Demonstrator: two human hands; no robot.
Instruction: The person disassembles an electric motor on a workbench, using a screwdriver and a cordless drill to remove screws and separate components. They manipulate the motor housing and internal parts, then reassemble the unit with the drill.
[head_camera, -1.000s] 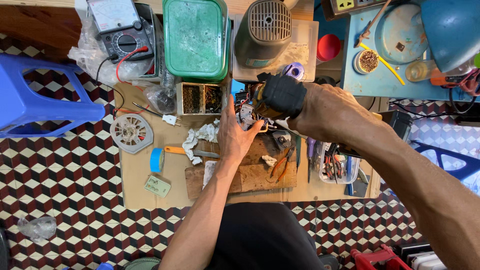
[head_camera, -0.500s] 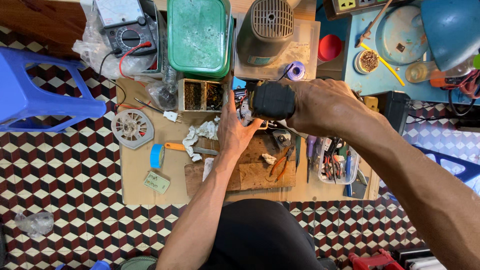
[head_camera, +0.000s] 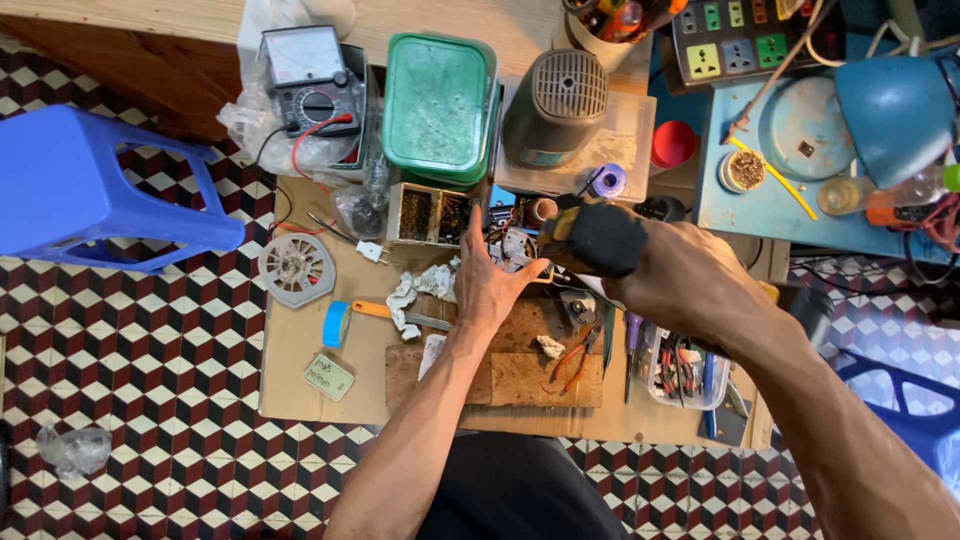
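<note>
The right hand (head_camera: 690, 285) is clamped around a black power tool (head_camera: 595, 236) whose long axis runs left to right, nose pointing left. Just left of it, the left hand (head_camera: 490, 285) lies open, fingers spread, on small metal parts (head_camera: 515, 245). Both work over a cardboard sheet (head_camera: 300, 350) on a checkered tile floor (head_camera: 150, 440), amid a crowded repair clutter, a blue stool (head_camera: 90, 190) far left.

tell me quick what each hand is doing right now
left hand: open, fingers spread, resting on the small metal part
right hand: closed around a black power tool
</note>
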